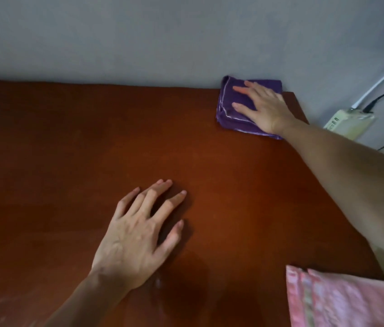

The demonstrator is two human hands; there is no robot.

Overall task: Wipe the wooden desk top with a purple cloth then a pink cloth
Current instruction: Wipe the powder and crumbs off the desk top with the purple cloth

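Observation:
The reddish-brown wooden desk top (91, 142) fills most of the view. A folded purple cloth (227, 107) with a pale stitched edge lies in the desk's far right corner, against the wall. My right hand (264, 107) presses flat on it, fingers spread and pointing left. My left hand (136, 234) rests on the bare wood near the front middle, fingers apart, holding nothing. A folded pink cloth (342, 300) lies at the near right edge of the desk, under my right forearm.
A grey wall (139, 36) runs along the desk's back edge. Beyond the right edge, a pale power strip (349, 122) hangs on the wall with white and black cables plugged in. The desk's right edge runs diagonally toward me.

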